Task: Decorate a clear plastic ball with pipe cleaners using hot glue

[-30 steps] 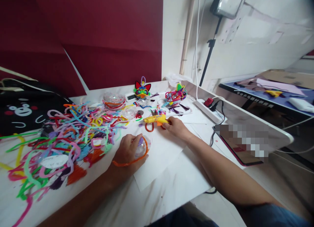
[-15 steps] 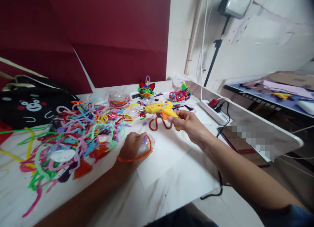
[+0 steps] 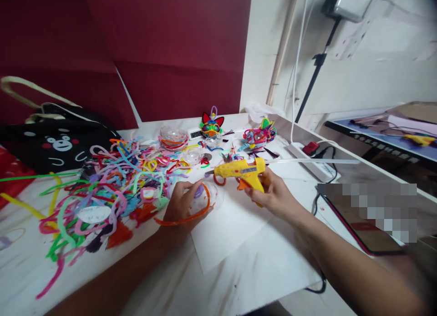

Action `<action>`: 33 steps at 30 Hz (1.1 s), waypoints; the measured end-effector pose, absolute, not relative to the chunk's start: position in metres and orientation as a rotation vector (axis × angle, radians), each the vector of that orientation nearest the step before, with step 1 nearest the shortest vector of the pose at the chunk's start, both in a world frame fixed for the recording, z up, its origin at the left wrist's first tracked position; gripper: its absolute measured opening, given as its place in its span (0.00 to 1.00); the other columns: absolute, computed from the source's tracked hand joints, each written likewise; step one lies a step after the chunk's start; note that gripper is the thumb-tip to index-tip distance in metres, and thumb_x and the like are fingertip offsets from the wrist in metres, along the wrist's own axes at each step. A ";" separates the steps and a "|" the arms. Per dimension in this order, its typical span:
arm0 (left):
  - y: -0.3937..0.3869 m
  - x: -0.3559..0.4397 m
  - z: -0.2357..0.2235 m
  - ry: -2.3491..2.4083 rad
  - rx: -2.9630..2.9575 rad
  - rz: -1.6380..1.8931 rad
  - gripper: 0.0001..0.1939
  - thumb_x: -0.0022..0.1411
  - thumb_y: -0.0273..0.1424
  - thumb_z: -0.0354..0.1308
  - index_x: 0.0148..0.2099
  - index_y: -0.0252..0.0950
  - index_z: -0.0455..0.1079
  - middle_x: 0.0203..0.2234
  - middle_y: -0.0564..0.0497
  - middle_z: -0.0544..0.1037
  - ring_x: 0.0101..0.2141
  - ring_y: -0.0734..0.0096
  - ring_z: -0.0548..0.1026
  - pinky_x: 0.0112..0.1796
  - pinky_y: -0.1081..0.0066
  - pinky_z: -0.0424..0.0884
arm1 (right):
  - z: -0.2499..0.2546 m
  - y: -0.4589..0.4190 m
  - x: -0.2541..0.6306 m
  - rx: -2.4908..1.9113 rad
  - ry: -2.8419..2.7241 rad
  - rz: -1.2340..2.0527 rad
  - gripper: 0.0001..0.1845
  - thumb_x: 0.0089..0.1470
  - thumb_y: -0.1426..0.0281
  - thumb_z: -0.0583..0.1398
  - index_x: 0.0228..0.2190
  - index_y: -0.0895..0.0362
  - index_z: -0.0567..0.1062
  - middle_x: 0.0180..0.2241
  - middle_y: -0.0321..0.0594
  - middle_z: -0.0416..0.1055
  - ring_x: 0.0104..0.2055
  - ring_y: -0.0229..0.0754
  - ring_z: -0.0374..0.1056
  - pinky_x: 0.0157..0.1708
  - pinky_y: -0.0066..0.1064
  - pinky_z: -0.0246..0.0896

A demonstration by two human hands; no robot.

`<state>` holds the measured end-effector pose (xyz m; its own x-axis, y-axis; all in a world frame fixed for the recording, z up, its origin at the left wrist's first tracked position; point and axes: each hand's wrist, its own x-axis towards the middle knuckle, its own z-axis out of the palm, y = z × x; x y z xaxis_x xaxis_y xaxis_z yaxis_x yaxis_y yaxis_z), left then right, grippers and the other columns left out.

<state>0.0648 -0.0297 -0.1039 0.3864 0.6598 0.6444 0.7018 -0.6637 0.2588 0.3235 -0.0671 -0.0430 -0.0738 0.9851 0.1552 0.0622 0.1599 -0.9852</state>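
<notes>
My left hand (image 3: 182, 201) is closed around a clear plastic ball (image 3: 215, 198) low over the white paper. An orange pipe cleaner (image 3: 206, 206) curves over the ball and trails out past my wrist, and a purple piece (image 3: 199, 191) sits by my fingertips. My right hand (image 3: 273, 194) grips the handle of a yellow glue gun (image 3: 241, 170) with a long clear glue stick (image 3: 317, 161) out of its back. The gun's nozzle points left, just above the ball. Partly behind the gun lie red-handled scissors (image 3: 220, 180).
Left of my hands spreads a heap of colourful pipe cleaners (image 3: 116, 184), with a black bag (image 3: 58, 147) behind. Decorated figures (image 3: 211, 127) and clear plastic shells (image 3: 173, 136) stand at the back. A power strip (image 3: 314, 163) and a phone-like tablet (image 3: 368, 234) are at right.
The glue gun has been turned and lowered toward the ball, so its orange trigger and glue stick now show. The scissors are more covered by it. The whole view has shifted slightly.
</notes>
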 end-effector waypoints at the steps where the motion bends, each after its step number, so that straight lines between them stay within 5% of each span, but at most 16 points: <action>1: -0.029 0.064 -0.105 -1.249 -2.557 -1.163 0.34 0.58 0.43 0.63 0.64 0.40 0.61 0.46 0.45 0.65 0.46 0.56 0.71 0.46 0.61 0.75 | -0.045 -0.068 0.324 -1.102 -1.402 1.111 0.23 0.45 0.68 0.64 0.43 0.56 0.65 0.35 0.37 0.73 0.25 0.33 0.61 0.20 0.24 0.55; 16: -0.033 0.062 -0.104 -1.223 -2.580 -1.091 0.34 0.61 0.42 0.61 0.66 0.40 0.59 0.49 0.43 0.66 0.47 0.59 0.71 0.49 0.65 0.71 | -0.060 -0.074 0.329 -1.170 -1.648 0.947 0.17 0.51 0.74 0.60 0.45 0.54 0.68 0.39 0.39 0.76 0.40 0.42 0.71 0.34 0.28 0.63; 33: -0.034 0.064 -0.105 -1.169 -2.591 -1.133 0.30 0.64 0.42 0.56 0.65 0.39 0.60 0.48 0.43 0.66 0.49 0.58 0.70 0.51 0.64 0.70 | -0.064 -0.076 0.331 -1.181 -1.708 0.920 0.16 0.53 0.75 0.59 0.45 0.53 0.68 0.40 0.38 0.75 0.42 0.44 0.71 0.39 0.31 0.64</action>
<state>0.0640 -0.0342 -0.1055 0.4350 0.6159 0.6569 0.6762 -0.7051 0.2133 0.3313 -0.0757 -0.0638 -0.1999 0.9527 0.2290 0.3333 0.2859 -0.8984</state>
